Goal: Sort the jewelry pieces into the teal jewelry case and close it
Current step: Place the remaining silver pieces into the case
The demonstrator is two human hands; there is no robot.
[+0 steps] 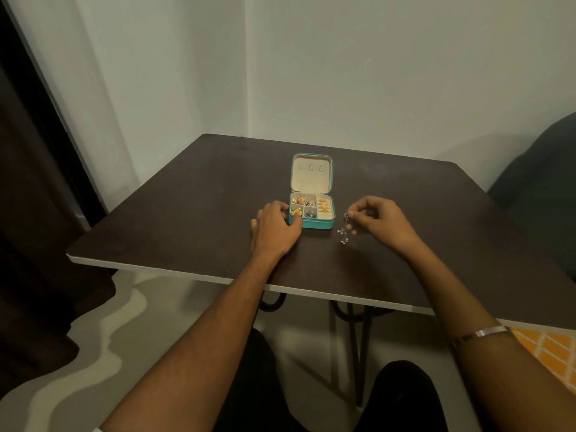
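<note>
Trouble could come from the dangling silver beaded jewelry piece (343,231), pinched by the fingertips of the right hand (377,218) just right of the open teal square jewelry case (311,210) on the dark brown table (187,198). It may swing, snag the rim, or tangle with gold pieces already in their compartments. The left hand (276,227), fingers relaxed, rests against the case's left side and could nudge it.

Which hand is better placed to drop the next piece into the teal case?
Right. The right hand already pinches a dangling silver piece just beside the open teal case. The left hand rests against the case's near left corner, steadying it.
</note>
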